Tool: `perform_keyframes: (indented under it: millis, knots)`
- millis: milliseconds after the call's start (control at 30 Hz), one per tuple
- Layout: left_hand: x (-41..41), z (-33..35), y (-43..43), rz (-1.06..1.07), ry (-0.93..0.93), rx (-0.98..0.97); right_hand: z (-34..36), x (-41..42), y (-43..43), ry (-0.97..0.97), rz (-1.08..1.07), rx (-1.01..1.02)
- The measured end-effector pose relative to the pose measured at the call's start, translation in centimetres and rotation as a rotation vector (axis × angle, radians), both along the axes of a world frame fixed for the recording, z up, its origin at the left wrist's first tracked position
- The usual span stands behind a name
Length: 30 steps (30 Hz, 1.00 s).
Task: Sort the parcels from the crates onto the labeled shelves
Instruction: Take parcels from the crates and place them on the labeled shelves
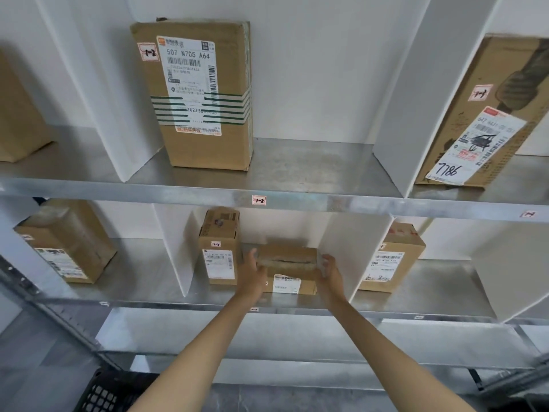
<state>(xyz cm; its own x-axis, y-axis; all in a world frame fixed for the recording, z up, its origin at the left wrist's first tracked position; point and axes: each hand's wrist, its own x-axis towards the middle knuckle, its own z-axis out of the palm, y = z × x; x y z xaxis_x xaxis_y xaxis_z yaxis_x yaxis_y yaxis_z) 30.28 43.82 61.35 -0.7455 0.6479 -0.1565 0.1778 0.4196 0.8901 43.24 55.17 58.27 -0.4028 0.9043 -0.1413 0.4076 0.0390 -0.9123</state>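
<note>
Seven parcels (202,96) (17,114) (481,114) (68,242) (219,248) (288,260) (389,260); two hands (252,272) (328,273); one crate (110,394)

The left hand (252,273) and right hand (329,273) flank a flat box (286,261) on the lower shelf (430,281), fingers loosely extended at its ends; an upright box (219,251) stands just left.

Parcel sorting room, storage side. Before me: galvanised steel shelf (297,162), tiers stacked, cut into bays by white dividers (398,114). Front edge carries a red-bordered tag (258,200) reading 1-2. Bays hold taped cardboard parcels (219,248). The tall parcel (202,96) bears a printed courier label (190,81) with barcodes, plus a matching hand-marked 1-2 sticker (148,52). The right-hand parcel (487,114) has 7786 inked on its label. Black plastic crate (104,394) at lower left.
</note>
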Motion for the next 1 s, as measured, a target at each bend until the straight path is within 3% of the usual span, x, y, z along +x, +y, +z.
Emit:
perform_keyframes:
  millis: [133,400,767,1000]
  knots:
    - [0.7,1.5,-1.5,-0.028,0.046,0.055,1.4,-0.2,-1.4,0.086,-0.005,0.014]
    - [3.2,4.6,-4.1,0.076,0.177,0.119,4.9,0.0,-4.4,0.228,0.206,0.024]
    - [12.1,5.9,-11.7,0.428,0.145,0.280,7.7,5.2,-11.1,0.257,0.608,0.056]
    - [16.0,5.1,-22.0,0.691,0.150,0.229,7.1,6.7,-19.5,0.204,0.864,0.071]
